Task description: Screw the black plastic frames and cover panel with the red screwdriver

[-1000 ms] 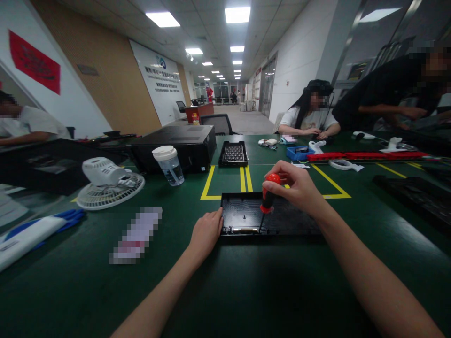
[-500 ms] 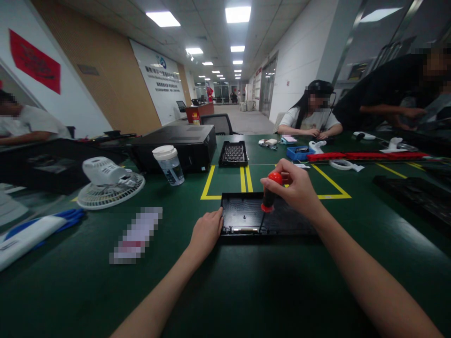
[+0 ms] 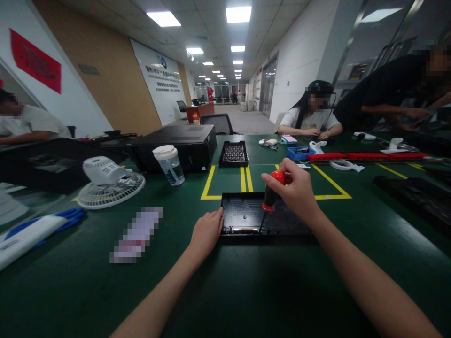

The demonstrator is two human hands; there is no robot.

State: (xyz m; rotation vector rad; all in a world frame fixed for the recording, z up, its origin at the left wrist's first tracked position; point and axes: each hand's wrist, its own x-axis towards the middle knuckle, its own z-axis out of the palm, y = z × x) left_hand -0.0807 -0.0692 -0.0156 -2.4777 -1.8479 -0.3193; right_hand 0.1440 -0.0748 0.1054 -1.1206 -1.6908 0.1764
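A flat black plastic panel (image 3: 243, 213) lies on the green table (image 3: 225, 286) in front of me. My left hand (image 3: 206, 232) rests on the mat against the panel's left edge, its fingers curled and touching that edge. My right hand (image 3: 298, 190) is closed around a red and black screwdriver (image 3: 270, 197). The screwdriver stands nearly upright, its tip down on the panel near the front edge.
A black tray of small parts (image 3: 233, 154) sits beyond yellow floor-tape lines (image 3: 225, 180). A clear cup (image 3: 169, 164), a white fan (image 3: 109, 183) and a black box (image 3: 176, 145) stand at left. Other people sit at the table's far right and left.
My right hand and the screwdriver handle have shifted slightly up and to the right, with the tip staying on the panel. My left hand has not moved.
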